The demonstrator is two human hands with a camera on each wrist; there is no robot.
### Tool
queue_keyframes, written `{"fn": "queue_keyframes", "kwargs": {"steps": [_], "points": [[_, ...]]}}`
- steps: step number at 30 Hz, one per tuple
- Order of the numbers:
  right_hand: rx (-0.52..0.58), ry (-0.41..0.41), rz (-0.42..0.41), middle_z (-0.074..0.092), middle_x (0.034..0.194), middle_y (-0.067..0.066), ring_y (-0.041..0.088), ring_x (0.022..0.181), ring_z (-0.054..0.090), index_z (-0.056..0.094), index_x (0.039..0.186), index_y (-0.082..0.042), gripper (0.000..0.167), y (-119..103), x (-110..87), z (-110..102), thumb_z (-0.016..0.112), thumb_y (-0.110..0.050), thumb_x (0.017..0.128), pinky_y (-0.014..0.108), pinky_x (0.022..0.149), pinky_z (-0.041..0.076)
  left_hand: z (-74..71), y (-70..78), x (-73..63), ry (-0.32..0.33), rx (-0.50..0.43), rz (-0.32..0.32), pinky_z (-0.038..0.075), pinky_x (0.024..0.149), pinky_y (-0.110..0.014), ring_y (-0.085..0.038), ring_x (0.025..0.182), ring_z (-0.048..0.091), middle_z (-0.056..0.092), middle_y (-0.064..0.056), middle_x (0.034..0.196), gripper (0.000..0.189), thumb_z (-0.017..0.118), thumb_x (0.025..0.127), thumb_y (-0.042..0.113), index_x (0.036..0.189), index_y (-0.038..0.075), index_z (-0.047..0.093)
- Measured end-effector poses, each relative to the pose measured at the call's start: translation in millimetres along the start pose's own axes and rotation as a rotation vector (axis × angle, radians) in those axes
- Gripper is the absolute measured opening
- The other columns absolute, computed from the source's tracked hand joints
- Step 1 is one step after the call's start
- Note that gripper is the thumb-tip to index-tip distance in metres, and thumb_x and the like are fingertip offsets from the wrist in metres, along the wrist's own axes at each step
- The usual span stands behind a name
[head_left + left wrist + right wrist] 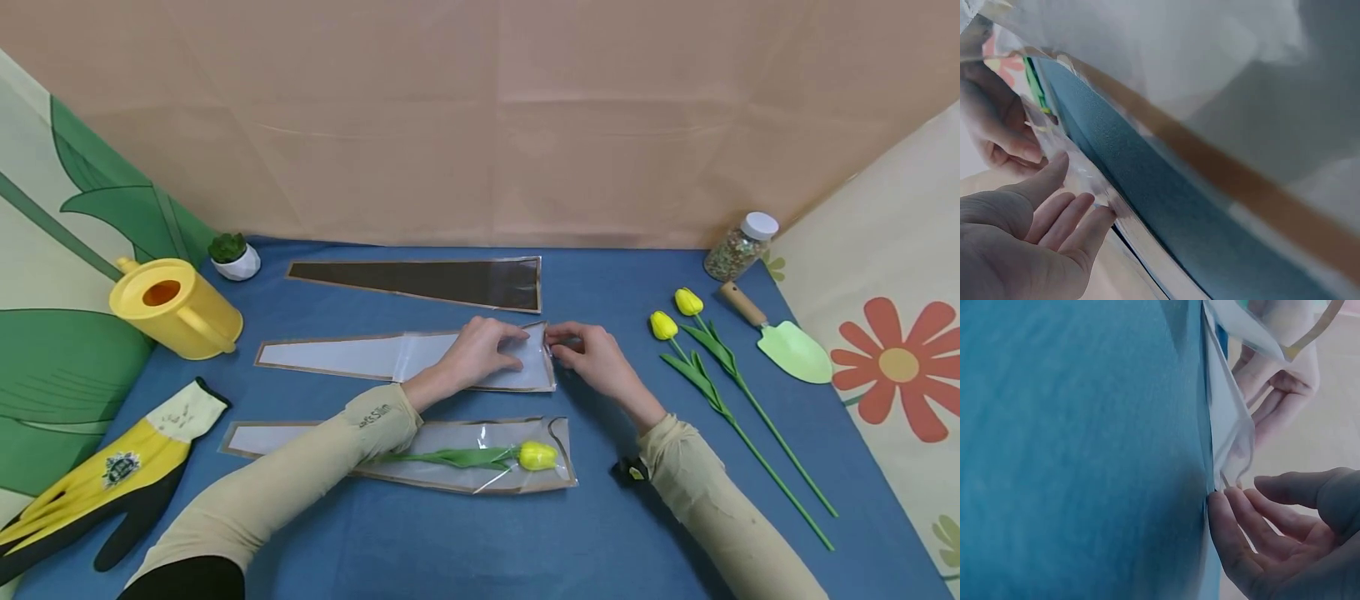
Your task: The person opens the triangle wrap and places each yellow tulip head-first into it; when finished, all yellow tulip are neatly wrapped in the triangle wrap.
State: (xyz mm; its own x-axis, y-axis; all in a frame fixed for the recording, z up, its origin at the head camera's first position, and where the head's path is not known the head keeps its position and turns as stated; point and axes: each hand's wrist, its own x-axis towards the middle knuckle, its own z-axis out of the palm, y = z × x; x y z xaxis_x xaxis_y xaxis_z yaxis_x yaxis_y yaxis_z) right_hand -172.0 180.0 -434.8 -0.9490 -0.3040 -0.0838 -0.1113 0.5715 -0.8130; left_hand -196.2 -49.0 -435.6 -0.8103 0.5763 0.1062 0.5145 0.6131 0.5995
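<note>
**Both hands at the mouth of the middle sleeve**

The middle flower sleeve (405, 360) lies flat across the centre of the blue table (450, 542), its wide mouth pointing toward the right edge. The left hand (480, 350) rests on the sleeve just behind the mouth, fingers nearly straight and together, apparently pinning it down. The right hand (592, 354) meets the mouth's rim with its fingertips (1225, 506); I cannot tell whether they pinch the film or only touch it, though the layers look parted there. Nearer the front edge lies a second sleeve (420, 454) already holding a yellow tulip (537, 455). A dark sleeve (450, 282) sits toward the back edge. Two loose tulips (697, 358) wait toward the right edge, within reach.
</note>
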Motion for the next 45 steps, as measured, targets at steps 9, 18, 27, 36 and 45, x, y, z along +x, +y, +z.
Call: {"fn": "queue_keyframes", "kwargs": {"steps": [9,18,27,36,45], "points": [[0.127,0.023,-0.051,0.066,0.131,0.027,0.043,0.111,0.073,0.06,0.142,0.01,0.037,-0.5,-1.0,4.8,0.061,0.006,0.105,0.046,0.087,0.063,0.5,0.9,-1.0,0.006,-0.008,-0.007,0.056,0.079,-0.038,-0.023,0.094,0.071,0.08,-0.011,0.113,0.045,0.094,0.085,0.017,0.125,0.003,0.08],[0.17,0.052,-0.076,0.064,0.133,0.025,0.042,0.11,0.069,0.062,0.142,0.006,0.035,-3.4,-1.3,10.9,0.056,0.005,0.107,0.049,0.088,0.06,2.9,-0.3,-1.3,0.02,-0.015,-0.011,0.055,0.077,-0.037,-0.022,0.09,0.071,0.08,-0.008,0.113,0.043,0.095,0.084,0.02,0.121,0.006,0.082],[0.25,0.11,-0.062,0.06,0.14,0.026,0.044,0.123,0.065,0.061,0.138,0.008,0.031,-7.5,0.9,17.6,0.056,0.009,0.107,0.051,0.094,0.06,3.4,0.4,-1.2,0.021,-0.017,-0.021,0.054,0.073,-0.034,-0.02,0.088,0.07,0.08,-0.008,0.111,0.045,0.095,0.084,0.022,0.123,0.005,0.081],[0.204,0.091,-0.022,0.047,0.143,0.027,0.045,0.127,0.064,0.059,0.141,0.004,0.039,-6.0,1.2,20.0,0.066,0.007,0.102,0.047,0.09,0.059,3.3,0.6,-1.7,0.011,-0.025,-0.02,0.049,0.067,-0.03,-0.018,0.08,0.065,0.08,-0.008,0.108,0.046,0.094,0.085,0.021,0.125,0.005,0.08],[0.283,0.059,-0.027,0.042,0.149,0.03,0.047,0.129,0.063,0.051,0.145,0.006,0.04,-8.3,-1.6,22.6,0.06,0.007,0.106,0.031,0.085,0.058,3.1,-0.3,-0.5,0.019,-0.011,0.007,0.045,0.065,-0.028,-0.014,0.074,0.057,0.079,-0.006,0.099,0.046,0.095,0.085,0.021,0.125,0.005,0.08]]}}
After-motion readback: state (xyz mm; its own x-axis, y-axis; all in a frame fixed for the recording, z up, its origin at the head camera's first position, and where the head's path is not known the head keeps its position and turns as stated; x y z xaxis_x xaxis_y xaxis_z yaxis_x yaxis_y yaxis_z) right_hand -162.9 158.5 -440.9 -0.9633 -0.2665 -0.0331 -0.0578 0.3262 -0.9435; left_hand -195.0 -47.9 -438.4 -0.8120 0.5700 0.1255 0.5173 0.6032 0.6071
